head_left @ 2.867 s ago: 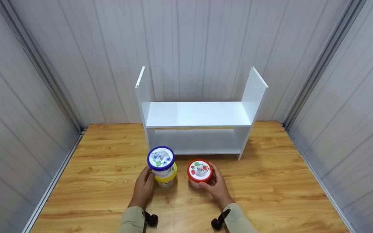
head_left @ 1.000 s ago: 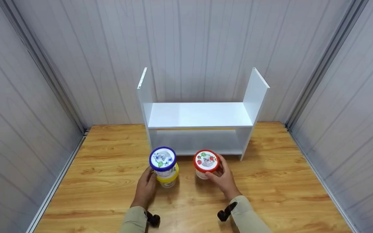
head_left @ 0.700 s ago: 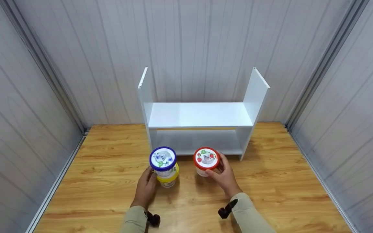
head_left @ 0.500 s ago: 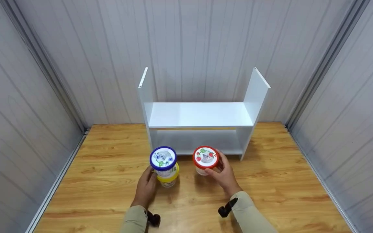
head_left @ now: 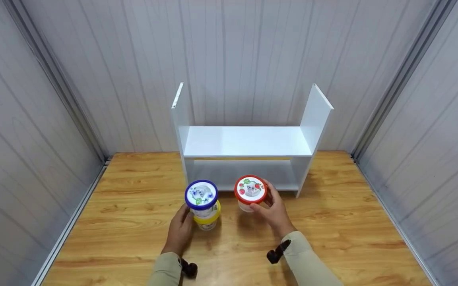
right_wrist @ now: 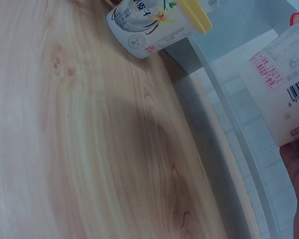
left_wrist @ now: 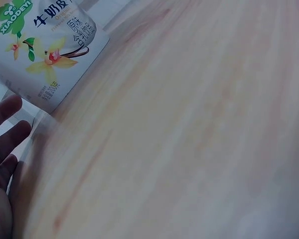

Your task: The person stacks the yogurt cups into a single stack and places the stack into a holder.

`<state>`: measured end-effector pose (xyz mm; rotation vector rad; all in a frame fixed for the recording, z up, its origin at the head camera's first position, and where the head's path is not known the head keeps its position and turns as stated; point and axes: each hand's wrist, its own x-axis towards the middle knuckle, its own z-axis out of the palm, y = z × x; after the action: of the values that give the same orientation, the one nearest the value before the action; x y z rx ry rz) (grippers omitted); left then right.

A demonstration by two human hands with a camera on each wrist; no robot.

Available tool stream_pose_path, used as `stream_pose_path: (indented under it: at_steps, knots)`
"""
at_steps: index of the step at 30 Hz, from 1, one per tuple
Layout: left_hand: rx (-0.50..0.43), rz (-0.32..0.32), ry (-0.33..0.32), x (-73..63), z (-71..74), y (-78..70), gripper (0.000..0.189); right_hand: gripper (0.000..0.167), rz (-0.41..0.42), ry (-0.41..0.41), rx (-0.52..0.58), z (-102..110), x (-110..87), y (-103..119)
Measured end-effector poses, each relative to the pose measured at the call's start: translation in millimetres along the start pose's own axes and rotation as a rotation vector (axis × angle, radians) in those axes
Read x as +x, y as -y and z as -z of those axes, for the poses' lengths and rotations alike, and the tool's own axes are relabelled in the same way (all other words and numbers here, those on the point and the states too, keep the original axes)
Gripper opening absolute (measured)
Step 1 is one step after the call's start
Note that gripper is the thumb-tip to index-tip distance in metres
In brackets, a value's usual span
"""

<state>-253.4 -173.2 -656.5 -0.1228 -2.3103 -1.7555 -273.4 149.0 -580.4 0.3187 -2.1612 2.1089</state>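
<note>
A: Where were the tubs?

B: The blue-lidded tub [head_left: 202,195] stood upright on the yellow-lidded tub [head_left: 207,220], and that one on the table [head_left: 117,222]. The red-lidded tub [head_left: 250,188] was just right of the pair, a gap between, in front of the white shelf [head_left: 249,141]. By the right wrist view, its base looked clear of the table.

A: Right hand?

B: The right hand [head_left: 272,210] was part open, spread to the tub's width. It gripped the red-lidded tub, thumb on the near side, fingers round the right.

A: Left?

B: The left hand [head_left: 179,228] was loosely bent at the left side of the yellow-lidded tub. Some fingertips were hidden; I could not tell whether it gripped or only braced.

A: What did good handling call for?

B: My judgement: a level red-lidded tub, borne by its wall rather than its lid, clear of the pair's side. For the left hand, light steadying pressure low down; a sideways push could have toppled the blue-lidded tub.
</note>
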Motion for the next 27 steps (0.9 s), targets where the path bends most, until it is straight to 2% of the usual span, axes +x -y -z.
stream_pose_path:
  at_steps: [7, 14, 27]
  knots:
    - [0.040, -0.019, -0.005, -0.4, -0.1, -1.5, 0.045, 0.093, 0.056, 0.033, -0.052, -2, 4.5, 6]
    - [0.071, -0.020, -0.007, 0.0, -0.1, 1.7, 0.045, 0.090, 0.054, 0.055, -0.067, -6, -3.4, 39]
    - [0.070, -0.001, -0.001, -0.9, 1.7, -0.6, 0.045, 0.090, 0.068, 0.078, -0.043, -13, -0.7, 52]
